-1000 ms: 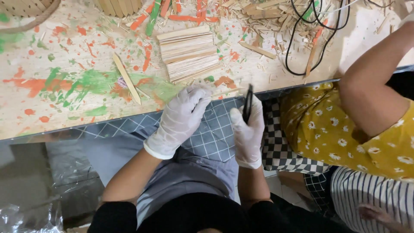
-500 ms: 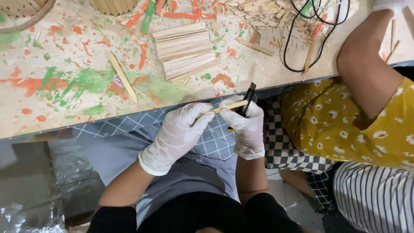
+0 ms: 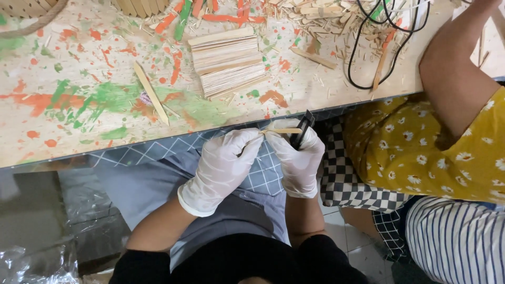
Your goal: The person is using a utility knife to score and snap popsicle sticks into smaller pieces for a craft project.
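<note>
- The paint-splashed surface [image 3: 79,110] carried a stack of flat sticks [image 3: 227,63] near its front edge.
- A neighbour's arm [image 3: 447,68] reached over the right corner.
- The gloved left hand [image 3: 223,168], open a second earlier, had closed on a thin wooden stick [image 3: 284,131] below the front edge.
- The right hand [image 3: 300,160] gripped a black tool [image 3: 303,128] against it.

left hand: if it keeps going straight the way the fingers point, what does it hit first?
The left hand points up-right at the thin wooden stick it pinches, with the right hand just beyond. Past those, probably the table edge; depth is unclear.
</note>
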